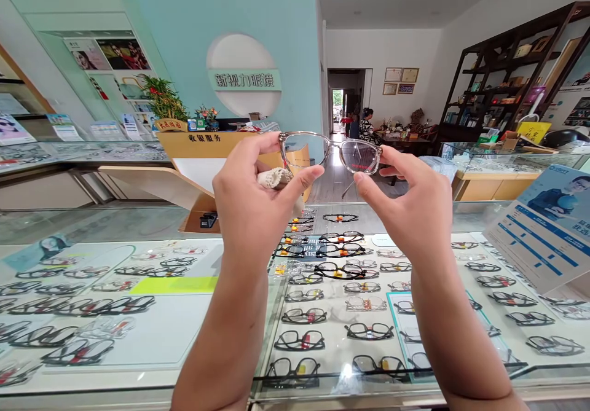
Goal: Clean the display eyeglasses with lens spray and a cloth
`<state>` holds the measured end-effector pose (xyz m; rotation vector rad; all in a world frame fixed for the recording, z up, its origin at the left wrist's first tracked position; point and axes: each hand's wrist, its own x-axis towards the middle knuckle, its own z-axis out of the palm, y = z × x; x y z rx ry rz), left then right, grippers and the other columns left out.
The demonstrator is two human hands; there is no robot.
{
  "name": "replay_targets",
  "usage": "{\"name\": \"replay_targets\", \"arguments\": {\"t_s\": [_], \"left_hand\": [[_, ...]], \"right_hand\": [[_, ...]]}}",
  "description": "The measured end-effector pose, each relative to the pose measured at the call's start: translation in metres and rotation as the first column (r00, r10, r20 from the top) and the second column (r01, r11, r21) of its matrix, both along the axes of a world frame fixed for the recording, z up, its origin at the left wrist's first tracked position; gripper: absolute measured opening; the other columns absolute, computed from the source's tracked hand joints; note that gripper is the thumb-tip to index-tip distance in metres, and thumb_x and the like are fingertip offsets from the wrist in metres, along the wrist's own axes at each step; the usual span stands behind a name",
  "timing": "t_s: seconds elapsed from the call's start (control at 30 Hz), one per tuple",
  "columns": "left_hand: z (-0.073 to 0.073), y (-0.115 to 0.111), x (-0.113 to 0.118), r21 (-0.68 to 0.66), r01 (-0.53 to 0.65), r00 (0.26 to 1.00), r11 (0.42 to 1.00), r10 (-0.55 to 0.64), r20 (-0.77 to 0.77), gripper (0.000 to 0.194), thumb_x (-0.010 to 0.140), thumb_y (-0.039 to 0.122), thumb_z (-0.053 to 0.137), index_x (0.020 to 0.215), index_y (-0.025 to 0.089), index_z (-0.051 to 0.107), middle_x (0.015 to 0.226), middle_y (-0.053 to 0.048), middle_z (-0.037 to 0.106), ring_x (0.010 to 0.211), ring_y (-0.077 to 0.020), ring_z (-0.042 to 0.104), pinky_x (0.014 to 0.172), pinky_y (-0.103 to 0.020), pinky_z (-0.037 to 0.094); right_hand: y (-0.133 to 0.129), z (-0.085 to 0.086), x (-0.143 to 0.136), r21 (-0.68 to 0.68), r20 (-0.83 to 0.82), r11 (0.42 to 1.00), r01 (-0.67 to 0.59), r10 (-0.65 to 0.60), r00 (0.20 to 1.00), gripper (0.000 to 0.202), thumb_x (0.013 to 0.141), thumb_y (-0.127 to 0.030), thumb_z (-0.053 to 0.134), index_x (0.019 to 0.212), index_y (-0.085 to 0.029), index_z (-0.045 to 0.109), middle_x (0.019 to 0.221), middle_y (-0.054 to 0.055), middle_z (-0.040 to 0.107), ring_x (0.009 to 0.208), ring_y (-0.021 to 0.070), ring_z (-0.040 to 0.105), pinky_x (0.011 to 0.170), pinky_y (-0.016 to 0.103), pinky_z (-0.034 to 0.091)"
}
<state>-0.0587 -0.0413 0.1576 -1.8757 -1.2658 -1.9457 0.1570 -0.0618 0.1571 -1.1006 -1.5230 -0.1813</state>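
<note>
A pair of glasses with a thin, clear-looking frame [335, 143] is held up in front of me, above the glass display case. My left hand [258, 196] pinches its left side between thumb and fingers, and a crumpled beige cloth [275, 178] is tucked in the same hand. On the right side, my right hand [405, 199] grips the frame near the hinge, its thumb at the lower rim. Red print shows on the right lens. One temple arm hangs down below that lens.
Rows of glasses [304, 340] lie inside the glass case [161, 223] below my arms. A printed sign [537, 233] stands at the right. Beyond are a wooden counter [184, 150], a potted plant [163, 101], dark shelves [502, 79] and a seated person [367, 127].
</note>
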Motion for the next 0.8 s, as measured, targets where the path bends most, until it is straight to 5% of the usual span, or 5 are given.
{"name": "replay_targets", "arguments": {"t_s": [0.23,0.47,0.8], "left_hand": [[0.000,0.002,0.000,-0.023,0.049,0.998,0.999,-0.048,0.043,0.058,0.081,0.071,0.090,0.125,0.037,0.075,0.127,-0.006,0.080,0.116,-0.0340,0.075,0.074,-0.048,0.065],[0.002,0.013,-0.002,-0.232,0.293,0.949,0.927,-0.251,0.193,0.061,0.074,0.066,0.098,0.120,0.033,0.076,0.126,-0.008,0.080,0.105,-0.0280,0.077,0.069,-0.035,0.063],[-0.001,0.022,0.002,-0.198,0.342,0.932,0.918,-0.305,0.196,0.060,0.074,0.059,0.100,0.122,0.030,0.076,0.127,-0.009,0.080,0.109,-0.0280,0.076,0.079,-0.037,0.065]], "right_hand": [[0.001,-0.003,-0.001,0.046,-0.007,0.999,-0.010,0.010,1.000,0.037,0.093,-0.046,0.075,0.125,-0.030,0.082,0.109,0.008,0.081,0.100,0.0290,0.075,0.095,0.051,0.060],[0.015,-0.011,0.001,0.322,-0.040,0.946,-0.031,0.046,0.998,0.051,0.096,-0.045,0.078,0.145,-0.034,0.072,0.125,0.009,0.073,0.118,0.0312,0.070,0.101,0.056,0.062],[0.017,-0.013,0.003,0.356,-0.019,0.932,-0.065,0.077,0.997,0.055,0.099,-0.047,0.075,0.152,-0.034,0.067,0.131,0.011,0.067,0.130,0.0368,0.066,0.107,0.065,0.060]]}}
